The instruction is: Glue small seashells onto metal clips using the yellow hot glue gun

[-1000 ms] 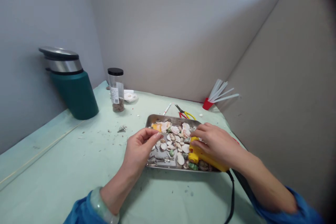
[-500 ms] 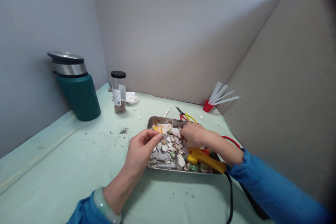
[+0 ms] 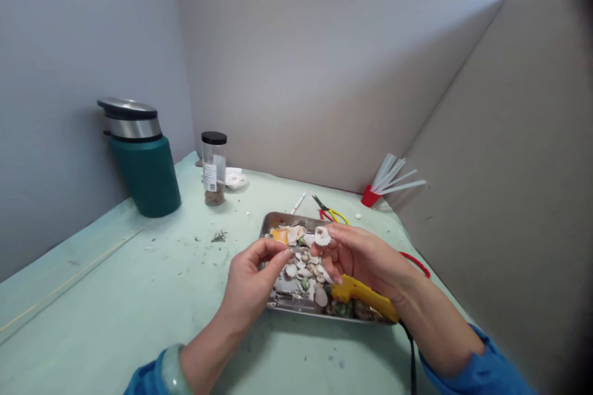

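Over the metal tray (image 3: 273,218), my right hand (image 3: 364,259) pinches a white ridged seashell (image 3: 323,236) between thumb and fingers. My left hand (image 3: 254,278) is closed in a pinch at the tray's left edge; what lies between its fingertips is too small to make out. Loose small shells (image 3: 306,268) cover the middle of the tray, with an orange shell (image 3: 280,235) near its back left. A yellow glue gun (image 3: 364,296) rests across the tray's right side, under my right hand. Small metal clips (image 3: 291,296) lie at the front left of the tray.
Behind the tray lie scissors (image 3: 331,210) and a white stick (image 3: 298,203). A red cup (image 3: 370,196) of glue sticks stands at the back right. At left are a green bottle (image 3: 146,176) and a clear jar (image 3: 214,173). The black cord (image 3: 412,352) hangs near my right wrist.
My right hand has lifted out of the tray and turned over, now with a white shell in its fingers. My left hand keeps its pinch. The view has shifted slightly.
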`<state>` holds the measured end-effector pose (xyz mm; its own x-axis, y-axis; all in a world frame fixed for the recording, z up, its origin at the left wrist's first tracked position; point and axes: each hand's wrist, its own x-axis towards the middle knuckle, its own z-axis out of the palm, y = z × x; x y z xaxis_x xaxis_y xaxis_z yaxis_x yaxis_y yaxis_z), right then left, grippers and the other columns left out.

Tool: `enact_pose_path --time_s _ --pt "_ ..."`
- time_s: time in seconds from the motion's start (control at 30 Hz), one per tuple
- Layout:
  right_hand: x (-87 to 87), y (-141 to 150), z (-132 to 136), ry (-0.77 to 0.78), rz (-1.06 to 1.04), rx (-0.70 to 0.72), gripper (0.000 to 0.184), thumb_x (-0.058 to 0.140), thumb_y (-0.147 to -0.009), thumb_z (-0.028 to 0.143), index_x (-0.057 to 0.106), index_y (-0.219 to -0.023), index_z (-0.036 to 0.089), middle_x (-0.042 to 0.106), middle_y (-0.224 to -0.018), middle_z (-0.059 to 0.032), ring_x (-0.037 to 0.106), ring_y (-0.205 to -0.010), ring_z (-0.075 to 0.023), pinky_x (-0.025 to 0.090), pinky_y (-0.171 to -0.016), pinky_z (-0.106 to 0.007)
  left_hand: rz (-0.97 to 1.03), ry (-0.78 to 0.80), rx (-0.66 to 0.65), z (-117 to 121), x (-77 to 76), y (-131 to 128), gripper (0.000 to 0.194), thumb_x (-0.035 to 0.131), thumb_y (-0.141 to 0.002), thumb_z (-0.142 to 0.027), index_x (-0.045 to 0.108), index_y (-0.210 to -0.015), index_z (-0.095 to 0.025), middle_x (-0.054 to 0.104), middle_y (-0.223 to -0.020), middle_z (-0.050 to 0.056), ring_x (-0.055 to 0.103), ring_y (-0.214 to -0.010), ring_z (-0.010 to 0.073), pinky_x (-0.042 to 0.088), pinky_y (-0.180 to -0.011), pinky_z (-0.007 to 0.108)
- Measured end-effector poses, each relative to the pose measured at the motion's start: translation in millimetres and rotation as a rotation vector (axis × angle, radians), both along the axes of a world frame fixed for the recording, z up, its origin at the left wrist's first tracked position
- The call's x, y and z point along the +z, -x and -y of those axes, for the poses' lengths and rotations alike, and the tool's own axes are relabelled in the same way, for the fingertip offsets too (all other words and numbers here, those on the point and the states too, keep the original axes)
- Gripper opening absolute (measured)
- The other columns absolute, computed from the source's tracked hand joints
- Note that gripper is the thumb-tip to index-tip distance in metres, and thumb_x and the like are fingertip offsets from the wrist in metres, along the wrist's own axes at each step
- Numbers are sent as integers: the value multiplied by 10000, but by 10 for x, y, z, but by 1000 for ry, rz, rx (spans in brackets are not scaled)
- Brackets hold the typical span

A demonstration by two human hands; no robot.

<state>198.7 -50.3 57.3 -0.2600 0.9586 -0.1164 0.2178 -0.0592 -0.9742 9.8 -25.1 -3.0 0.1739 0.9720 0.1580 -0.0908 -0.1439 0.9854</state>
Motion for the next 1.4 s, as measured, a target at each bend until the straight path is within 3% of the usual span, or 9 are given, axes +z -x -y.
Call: enact_pose_path --time_s 0.13,0.23,0.37,0.57,0.87,1.07,1.23,1.4 --pt "-40 22 34 139 -494 -33 147 552 -874 320 553 -909 177 620 -780 -16 524 -492 -74 414 -430 -185 -69 -102 -2 18 -8 6 133 647 -784 -284 646 -749 -156 656 -726 20 568 -680 133 446 -649 241" --pt "-66 28 66 167 -549 -49 161 581 -870 291 579 -970 164 625 -788 -21 526 -503 -74 416 -428 -182 -133 -288 -6 52 8 16 95 615 -810 -215 648 -744 -155 654 -763 31 593 -732 143 455 -702 255" --pt "-101 -2 109 153 -449 -100 195 616 -858 309 581 -991 172 601 -679 9 517 -521 -75 413 -466 -178 -170 -457 8 78 35 19 80 595 -821 -149 650 -762 -155 651 -792 40 606 -782 147 460 -743 260" --pt "-133 4 122 -84 -39 -285 256 658 -807 405 592 -910 180 524 -575 56 470 -500 -71 368 -482 -191 -193 -405 15 59 23 3 76 597 -827 -156 639 -764 -163 649 -793 35 609 -778 144 465 -734 255" --pt "-207 137 202 -267 195 -252 227 607 -846 413 579 -971 226 491 -666 52 454 -582 -93 351 -521 -222 -213 -428 -24 104 18 -8 82 586 -827 -161 642 -766 -156 649 -779 45 607 -765 156 473 -719 273" --pt "-209 114 175 -225 142 -241 245 606 -846 407 582 -1015 232 461 -665 57 424 -556 -90 331 -501 -222 -241 -410 -31 95 39 -14 98 591 -823 -172 651 -748 -154 656 -743 40 611 -715 153 469 -686 270" --pt "-208 107 163 -251 195 -258 234 648 -808 413 646 -928 213 460 -630 45 410 -571 -102 322 -513 -230 -250 -412 -39 92 37 -18 84 602 -814 -168 658 -752 -156 665 -747 40 617 -719 157 471 -683 271" --pt "-186 121 156 -162 187 -243 211 644 -803 409 676 -873 213 474 -566 40 385 -485 -92 284 -426 -215 -257 -412 -52 96 33 -13 75 606 -811 -170 660 -759 -160 666 -753 41 619 -719 160 475 -681 277"
